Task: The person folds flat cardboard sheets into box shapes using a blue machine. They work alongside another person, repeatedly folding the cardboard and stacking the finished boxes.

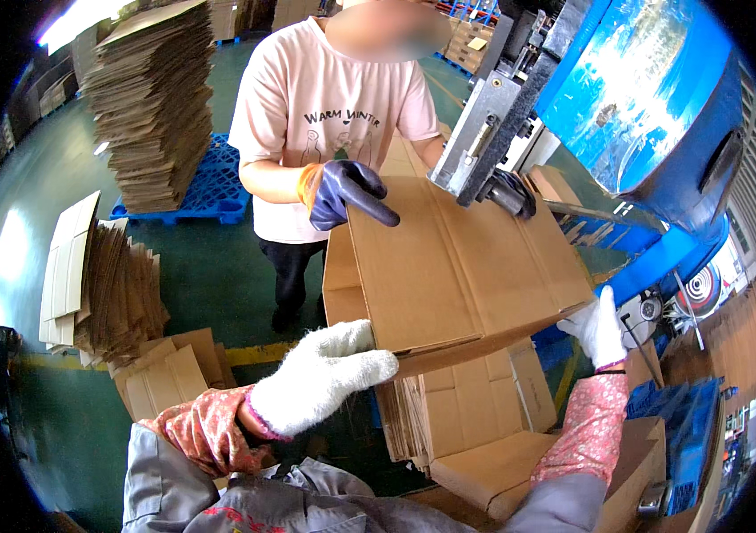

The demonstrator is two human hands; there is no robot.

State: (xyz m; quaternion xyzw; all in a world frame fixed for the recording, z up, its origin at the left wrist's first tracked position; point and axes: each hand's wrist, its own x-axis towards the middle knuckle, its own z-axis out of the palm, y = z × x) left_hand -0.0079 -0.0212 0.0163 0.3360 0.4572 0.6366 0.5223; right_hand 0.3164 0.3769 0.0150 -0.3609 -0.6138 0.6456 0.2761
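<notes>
A brown cardboard box (449, 258), partly folded and creased across its top panel, lies in front of me beneath the metal head (480, 133) of a blue machine. My left hand (324, 369), in a white knit glove, is closed on the box's near left corner, thumb and fingers at its edge. At the near right corner my right hand (598, 329), also white-gloved, grips the edge with some fingers pointing up. Across from me a co-worker's dark purple gloved hand (356, 191) rests at the far left edge; their other gloved hand (509, 194) is beside the machine head.
Flat cardboard sheets (476, 400) are stacked below the box, close to my body. A tall cardboard stack (151, 107) stands on a blue pallet (222, 178) at far left, with a lower stack (120, 284) nearer. The blue machine body (644, 80) overhangs the right side.
</notes>
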